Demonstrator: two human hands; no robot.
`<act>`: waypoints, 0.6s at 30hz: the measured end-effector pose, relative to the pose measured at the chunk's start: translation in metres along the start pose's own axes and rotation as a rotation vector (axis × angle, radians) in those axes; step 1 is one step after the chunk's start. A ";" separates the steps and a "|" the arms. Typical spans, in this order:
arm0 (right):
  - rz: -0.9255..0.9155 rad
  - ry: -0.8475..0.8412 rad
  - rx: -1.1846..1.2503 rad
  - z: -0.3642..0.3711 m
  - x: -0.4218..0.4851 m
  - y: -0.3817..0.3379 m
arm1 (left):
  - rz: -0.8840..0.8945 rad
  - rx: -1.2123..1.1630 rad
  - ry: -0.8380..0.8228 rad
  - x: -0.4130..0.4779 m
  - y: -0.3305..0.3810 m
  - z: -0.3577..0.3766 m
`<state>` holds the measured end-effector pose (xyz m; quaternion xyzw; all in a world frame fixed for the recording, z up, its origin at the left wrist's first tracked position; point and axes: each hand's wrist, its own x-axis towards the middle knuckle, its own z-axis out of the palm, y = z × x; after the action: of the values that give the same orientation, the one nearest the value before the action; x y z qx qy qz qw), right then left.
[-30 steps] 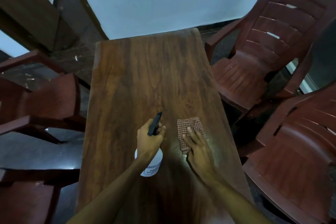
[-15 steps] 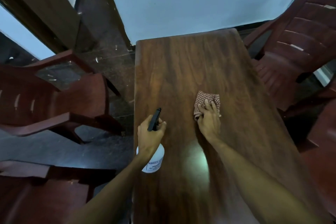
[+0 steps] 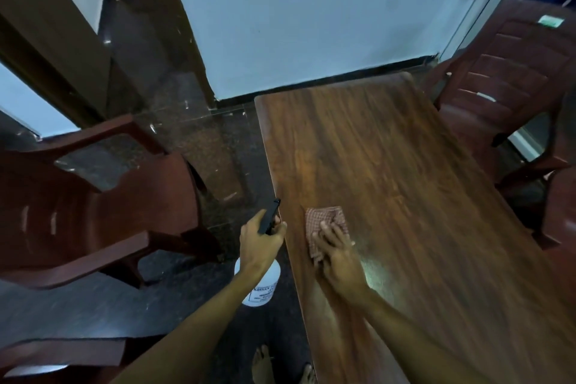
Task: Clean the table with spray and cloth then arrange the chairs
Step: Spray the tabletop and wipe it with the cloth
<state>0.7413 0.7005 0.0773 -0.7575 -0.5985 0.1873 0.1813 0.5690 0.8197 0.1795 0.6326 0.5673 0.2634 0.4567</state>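
Note:
A long wooden table (image 3: 405,184) runs from the lower right toward the far wall. My left hand (image 3: 260,243) grips a white spray bottle (image 3: 260,285) with a black nozzle, held just off the table's left edge, above the floor. My right hand (image 3: 338,254) presses flat on a small checked cloth (image 3: 325,220) lying on the tabletop near that left edge. A wet sheen shows on the wood beside my right wrist.
A brown plastic chair (image 3: 103,209) stands left of the table, another chair (image 3: 511,78) at the far right, and a third chair's edge (image 3: 561,227) at the right. Part of a chair (image 3: 62,355) sits bottom left. The dark stone floor (image 3: 199,146) lies between.
My right hand has slid the cloth across the table toward its left edge. The view has swung left, and the bottle in my left hand now hangs beyond the table's edge.

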 end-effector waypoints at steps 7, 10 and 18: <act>0.092 0.023 -0.008 0.006 0.075 -0.035 | 0.021 0.042 -0.004 0.025 -0.010 -0.013; -0.065 0.024 -0.050 0.017 0.076 -0.042 | 0.001 0.041 -0.013 0.045 -0.015 -0.015; -0.139 -0.001 -0.117 0.018 0.256 -0.071 | -0.027 0.064 -0.071 0.189 -0.033 -0.032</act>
<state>0.7277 0.9659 0.0801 -0.7232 -0.6598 0.1395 0.1491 0.5669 1.0081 0.1299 0.6481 0.5673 0.2165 0.4596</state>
